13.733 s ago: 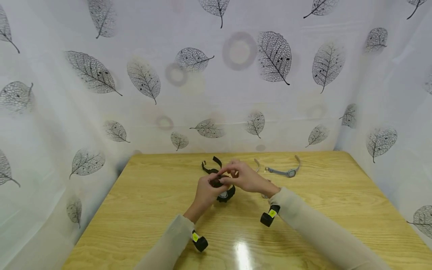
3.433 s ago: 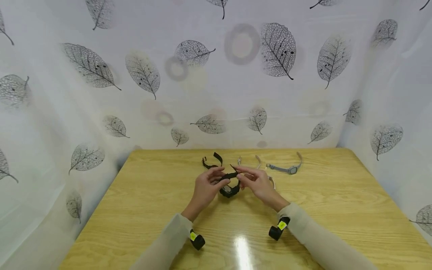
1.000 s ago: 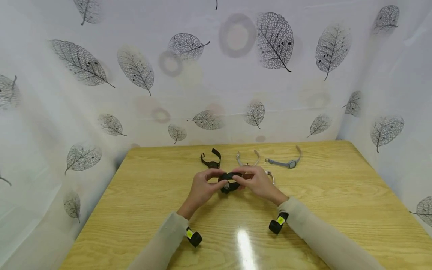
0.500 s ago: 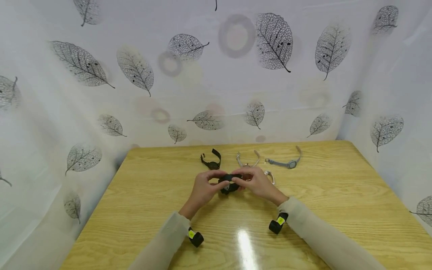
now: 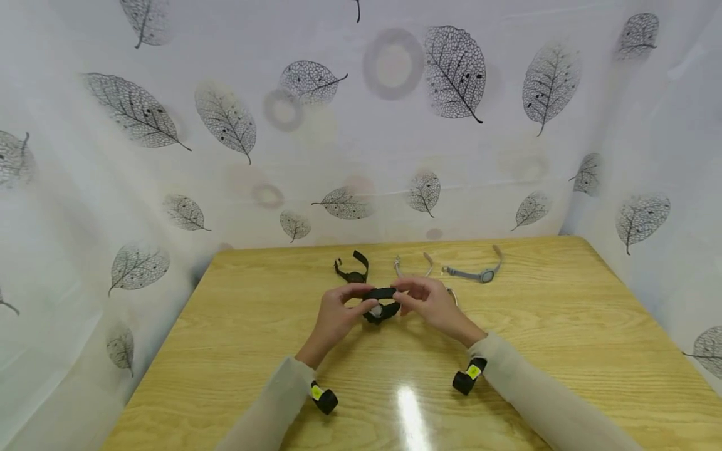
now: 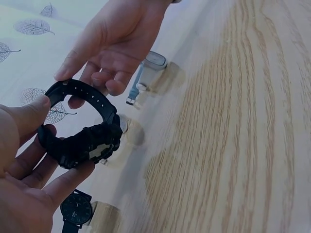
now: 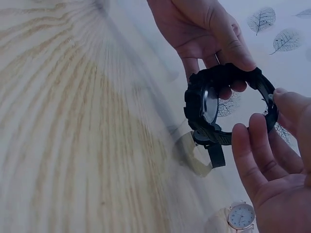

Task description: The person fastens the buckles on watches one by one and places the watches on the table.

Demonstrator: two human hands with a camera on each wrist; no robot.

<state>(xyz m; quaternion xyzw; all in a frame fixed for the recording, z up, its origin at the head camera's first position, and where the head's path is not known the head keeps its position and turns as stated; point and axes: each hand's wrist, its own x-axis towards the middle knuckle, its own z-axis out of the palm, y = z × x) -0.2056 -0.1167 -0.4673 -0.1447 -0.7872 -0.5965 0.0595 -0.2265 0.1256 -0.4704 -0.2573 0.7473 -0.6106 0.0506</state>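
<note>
Both hands hold a chunky black wristwatch [image 5: 381, 293] above the wooden table, its strap joined into a loop. The left hand [image 5: 334, 314] grips the case side, thumb on the strap and fingers beneath, as the left wrist view shows. At the other end, the right hand [image 5: 433, 307] pinches the strap between thumb and fingers. In the right wrist view, the silvery case back [image 7: 210, 104] faces the inside of the loop, and a small metal part, perhaps the buckle [image 7: 267, 104], is near the right thumb. The dial is turned away.
Behind the hands lie a thin black watch [image 5: 355, 277], a light-strapped watch [image 5: 397, 266] with a round white dial [image 7: 241, 216], and a blue-grey watch [image 5: 487, 275]. A silvery band [image 5: 453, 295] is partly hidden by the right hand. A leaf-printed curtain [image 5: 350, 150] surrounds the table.
About three seconds ago a strap end stuck up loose by the right fingers; now the strap lies in a loop. Within the last second the hands and watch shift only slightly.
</note>
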